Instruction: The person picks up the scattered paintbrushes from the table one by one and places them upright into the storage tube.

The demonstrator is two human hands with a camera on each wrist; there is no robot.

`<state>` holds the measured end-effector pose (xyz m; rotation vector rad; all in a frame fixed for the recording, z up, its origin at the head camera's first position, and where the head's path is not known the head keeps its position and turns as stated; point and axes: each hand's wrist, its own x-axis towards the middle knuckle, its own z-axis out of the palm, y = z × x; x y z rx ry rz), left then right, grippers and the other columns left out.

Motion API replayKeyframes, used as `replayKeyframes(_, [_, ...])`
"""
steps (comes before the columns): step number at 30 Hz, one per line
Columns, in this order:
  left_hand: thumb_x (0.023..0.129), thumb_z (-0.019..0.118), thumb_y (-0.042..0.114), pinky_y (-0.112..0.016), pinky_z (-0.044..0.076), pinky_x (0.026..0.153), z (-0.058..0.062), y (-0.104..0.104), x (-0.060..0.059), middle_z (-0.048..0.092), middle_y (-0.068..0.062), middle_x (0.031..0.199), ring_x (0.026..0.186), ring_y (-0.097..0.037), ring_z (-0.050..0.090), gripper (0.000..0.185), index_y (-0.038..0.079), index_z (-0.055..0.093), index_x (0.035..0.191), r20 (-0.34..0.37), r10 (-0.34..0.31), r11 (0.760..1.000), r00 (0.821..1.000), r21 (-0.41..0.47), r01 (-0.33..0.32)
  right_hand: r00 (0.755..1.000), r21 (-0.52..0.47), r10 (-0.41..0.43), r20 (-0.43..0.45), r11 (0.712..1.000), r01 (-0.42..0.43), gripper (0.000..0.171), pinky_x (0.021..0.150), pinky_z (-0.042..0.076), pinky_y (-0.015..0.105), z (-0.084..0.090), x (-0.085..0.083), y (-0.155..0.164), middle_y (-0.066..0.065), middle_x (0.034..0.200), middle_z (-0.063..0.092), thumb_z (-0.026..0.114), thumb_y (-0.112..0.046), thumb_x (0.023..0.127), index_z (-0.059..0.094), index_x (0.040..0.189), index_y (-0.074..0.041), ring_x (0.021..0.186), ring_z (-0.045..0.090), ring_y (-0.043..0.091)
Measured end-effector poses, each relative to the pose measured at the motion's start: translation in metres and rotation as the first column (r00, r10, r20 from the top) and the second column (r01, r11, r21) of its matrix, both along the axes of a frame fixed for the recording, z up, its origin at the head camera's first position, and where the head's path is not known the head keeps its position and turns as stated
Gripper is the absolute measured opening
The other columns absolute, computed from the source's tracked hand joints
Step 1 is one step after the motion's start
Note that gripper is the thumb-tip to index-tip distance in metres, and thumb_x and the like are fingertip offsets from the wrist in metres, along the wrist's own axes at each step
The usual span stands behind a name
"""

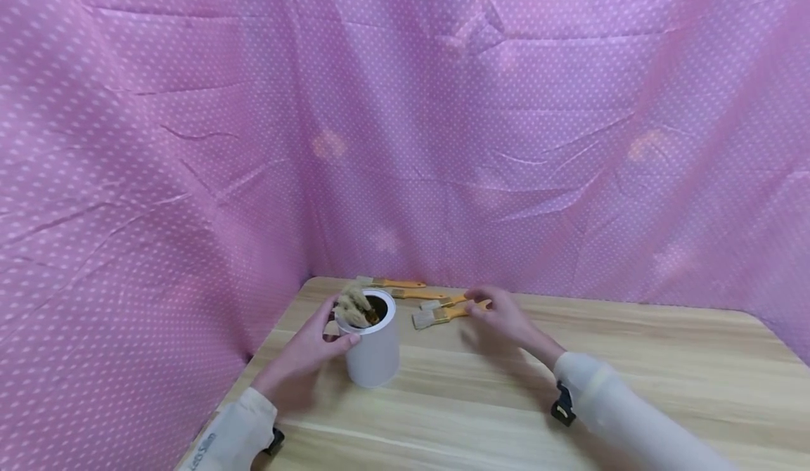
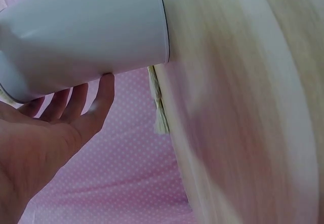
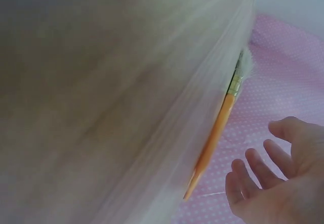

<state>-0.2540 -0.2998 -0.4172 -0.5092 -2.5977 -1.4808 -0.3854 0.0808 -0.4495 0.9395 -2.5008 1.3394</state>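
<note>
Pink dotted cloth (image 1: 190, 140) hangs behind and beside a pale wooden desk (image 1: 633, 358). Near the desk's far left corner stands a white cylindrical can (image 1: 375, 351), upright, with several brushes (image 1: 354, 307) inside, bristles up. The left hand (image 1: 302, 358) grasps the can: its thumb lies on the near side by the rim and its fingers curve round the far side; in the left wrist view the fingertips (image 2: 104, 85) touch the can's wall (image 2: 86, 32). Just beside the can, toward the far edge, lie four loose brushes with orange handles (image 1: 436, 302). The right hand (image 1: 500, 314) hovers over the nearest brush (image 1: 439, 314), fingers relaxed and spread, grasping nothing; the right wrist view shows the open fingers (image 3: 276, 158) apart from an orange handle (image 3: 215, 138). Risk, as judged: the can is tall and top-loaded, so a sideways pull by the left hand could tip it; a careless sweep of the right hand could push the loose brushes off the far edge.
</note>
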Motion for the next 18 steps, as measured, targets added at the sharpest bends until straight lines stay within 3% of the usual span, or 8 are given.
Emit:
replayKeyframes(3, [0.094,0.076,0.032,-0.053,0.045,0.105,0.000,-0.006,0.000,0.042,-0.011,0.151,0.138,-0.037,0.039,0.078,0.020,0.030,0.156,-0.006,-0.005,1.000,1.000,-0.005,0.004,1.000,0.069,0.017,-0.025,0.998,-0.015,0.023,0.095,0.050,0.059,-0.005,-0.007,-0.001,0.023,0.117,0.067,0.072,-0.004,0.094,0.069,0.116,0.002,0.111,0.060,0.043])
replayKeyframes(9, [0.093,0.076,0.033,-0.059,0.043,0.104,0.001,-0.012,-0.001,0.040,-0.015,0.152,0.138,-0.040,0.039,0.082,0.018,0.028,0.157,0.004,0.022,1.000,1.000,-0.021,-0.022,0.997,0.226,0.060,-0.037,0.973,-0.050,0.026,0.091,0.054,0.053,-0.011,-0.018,-0.001,0.023,0.114,0.066,0.069,-0.003,0.095,0.068,0.117,0.009,0.107,0.063,0.041])
replayKeyframes(18, [0.094,0.075,0.036,-0.056,0.045,0.103,0.003,-0.012,-0.002,0.036,-0.017,0.155,0.139,-0.040,0.038,0.086,0.017,0.024,0.160,0.011,0.029,0.999,1.000,-0.027,-0.029,0.997,0.325,0.053,-0.051,0.945,-0.033,0.027,0.086,0.055,0.046,-0.009,-0.019,0.000,0.015,0.105,0.068,0.074,-0.003,0.089,0.071,0.115,0.006,0.095,0.062,0.028])
